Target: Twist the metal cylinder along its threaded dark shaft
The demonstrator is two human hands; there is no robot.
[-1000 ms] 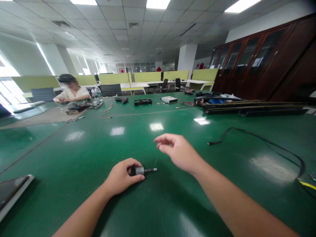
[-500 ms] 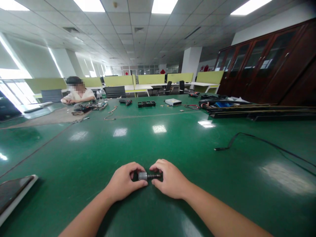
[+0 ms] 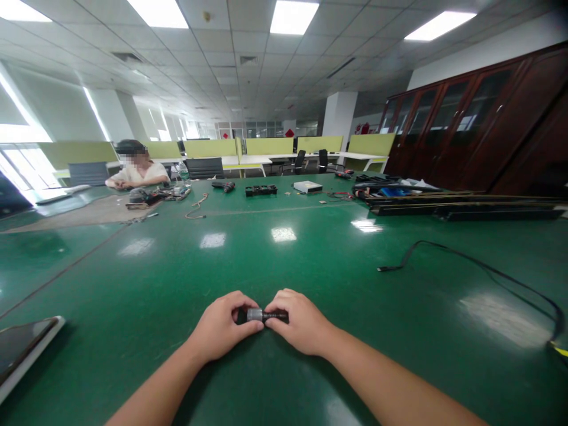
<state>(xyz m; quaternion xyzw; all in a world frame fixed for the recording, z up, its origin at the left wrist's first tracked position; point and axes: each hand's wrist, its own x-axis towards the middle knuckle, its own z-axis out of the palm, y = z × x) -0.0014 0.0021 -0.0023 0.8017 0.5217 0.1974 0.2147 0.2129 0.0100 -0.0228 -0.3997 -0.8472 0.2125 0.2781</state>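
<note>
Green tabletop (image 3: 284,266) spreads ahead of your left hand (image 3: 217,329), which pinches the metal cylinder (image 3: 254,314) between your palms, and your right hand (image 3: 302,324), apparently pinching its dark shaft (image 3: 274,316). Two-handed gripping seems the step; the next move calls for steadiness.

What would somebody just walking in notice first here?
Probably the left hand and right hand, meeting around a small grey-and-black cylindrical part at the near middle of the shiny green table. Next, perhaps, the black cable curving across the table's right side. Farther back, a person in a pale top sits at the left, and dark wooden cabinets line the right.
</note>
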